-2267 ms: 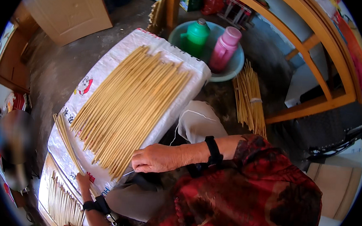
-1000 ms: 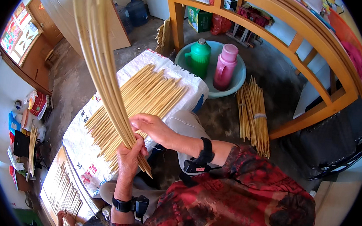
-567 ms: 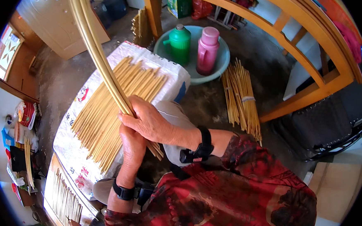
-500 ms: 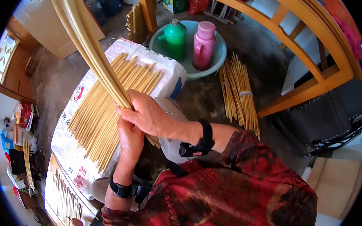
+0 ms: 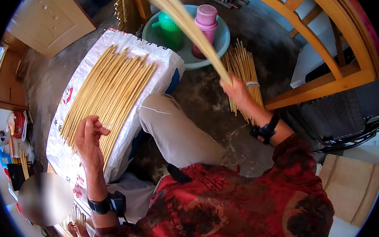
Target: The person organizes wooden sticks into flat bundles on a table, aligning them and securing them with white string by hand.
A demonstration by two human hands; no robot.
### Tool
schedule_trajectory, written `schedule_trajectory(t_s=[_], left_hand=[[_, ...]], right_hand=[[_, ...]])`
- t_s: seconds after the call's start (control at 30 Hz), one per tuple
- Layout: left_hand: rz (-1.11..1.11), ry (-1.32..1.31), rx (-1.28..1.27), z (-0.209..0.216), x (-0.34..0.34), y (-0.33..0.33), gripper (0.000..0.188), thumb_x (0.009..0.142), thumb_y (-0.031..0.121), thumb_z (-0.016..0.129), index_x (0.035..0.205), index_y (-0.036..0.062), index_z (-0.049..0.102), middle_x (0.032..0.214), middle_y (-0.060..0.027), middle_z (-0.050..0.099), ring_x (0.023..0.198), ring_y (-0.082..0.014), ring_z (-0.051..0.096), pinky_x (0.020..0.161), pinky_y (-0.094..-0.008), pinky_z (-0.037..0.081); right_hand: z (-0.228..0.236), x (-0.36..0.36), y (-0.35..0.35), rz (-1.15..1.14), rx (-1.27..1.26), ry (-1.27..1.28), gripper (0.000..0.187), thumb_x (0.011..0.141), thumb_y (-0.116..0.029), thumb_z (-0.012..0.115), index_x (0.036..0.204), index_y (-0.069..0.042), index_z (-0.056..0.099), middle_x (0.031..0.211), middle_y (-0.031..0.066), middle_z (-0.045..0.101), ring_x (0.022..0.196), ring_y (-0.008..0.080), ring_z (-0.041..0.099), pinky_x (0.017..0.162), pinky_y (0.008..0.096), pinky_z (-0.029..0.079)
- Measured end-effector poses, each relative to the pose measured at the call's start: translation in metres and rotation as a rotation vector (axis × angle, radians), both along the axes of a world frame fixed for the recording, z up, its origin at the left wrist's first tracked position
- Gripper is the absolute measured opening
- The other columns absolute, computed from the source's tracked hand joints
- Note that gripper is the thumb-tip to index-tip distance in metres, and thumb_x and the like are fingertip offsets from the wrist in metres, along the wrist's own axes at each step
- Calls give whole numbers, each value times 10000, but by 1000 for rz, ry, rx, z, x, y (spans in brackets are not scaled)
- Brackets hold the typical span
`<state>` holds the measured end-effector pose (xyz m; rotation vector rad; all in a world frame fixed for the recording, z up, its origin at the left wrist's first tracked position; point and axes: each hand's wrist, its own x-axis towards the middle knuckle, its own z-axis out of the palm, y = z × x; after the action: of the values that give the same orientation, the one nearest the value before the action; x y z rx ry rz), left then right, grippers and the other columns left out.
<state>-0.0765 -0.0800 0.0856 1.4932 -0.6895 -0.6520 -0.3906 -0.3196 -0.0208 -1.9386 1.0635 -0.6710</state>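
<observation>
My right hand (image 5: 236, 93) is closed round the lower end of a bundle of long thin sticks (image 5: 190, 29), raised to the right and smeared by motion. The bundle slants up and left, passing in front of a green thermos and a pink one. My left hand (image 5: 90, 140) hovers over the near edge of a layer of straw-coloured sticks (image 5: 113, 87), its fingers curled in. A faint pale line shows by its fingertips, too thin to name. Those sticks lie side by side on a white printed woven sack (image 5: 163, 56) at my left knee.
A basin (image 5: 222, 46) behind the sack holds the green thermos (image 5: 171, 32) and pink thermos (image 5: 206, 21). A tied stick bundle (image 5: 248, 74) lies on the floor near a wooden chair frame (image 5: 317, 93). Another person's hands (image 5: 78, 231) are at sticks, lower left.
My hands have come apart. The right has swung right with the stick bundle; the left has let go of it and moved left over the laid-out sticks. The view has shifted slightly.
</observation>
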Motion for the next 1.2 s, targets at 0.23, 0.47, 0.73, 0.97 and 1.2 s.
schedule_trajectory(t_s=[0.23,0.47,0.73,0.97,1.2], left_hand=[[93,-38,22,-10,15,28,196,895,151,427,909,-19,524,739,-54,496,579,-112,494,596,-241,461],[118,-65,99,-22,12,26,193,889,157,441,895,-16,525,711,-50,500,573,-108,496,589,-233,457],[132,-131,162,1,1,17,171,880,104,434,880,-43,522,704,-77,517,546,-117,507,509,-211,420],[30,-18,111,21,-7,50,197,897,123,394,841,-14,523,655,-38,508,517,-70,471,469,-163,363],[-516,-131,168,35,-42,74,148,875,119,442,814,5,515,724,-37,514,633,-118,470,565,-235,399]], right_hand=[[-188,-113,84,1,69,444,202,812,-192,514,908,-24,456,750,218,515,697,398,504,577,472,379],[-227,-136,93,-56,209,667,193,802,-184,516,896,-19,487,825,221,525,755,402,503,618,454,393],[-317,-110,85,-43,133,748,257,798,-178,528,984,-1,527,926,193,560,849,348,552,727,414,449],[-231,-50,19,97,-232,556,310,795,-160,537,1053,10,521,1003,186,555,926,319,540,787,389,438],[137,148,83,913,-69,-256,277,819,-38,484,1093,-4,504,1079,109,533,973,192,524,878,278,370]])
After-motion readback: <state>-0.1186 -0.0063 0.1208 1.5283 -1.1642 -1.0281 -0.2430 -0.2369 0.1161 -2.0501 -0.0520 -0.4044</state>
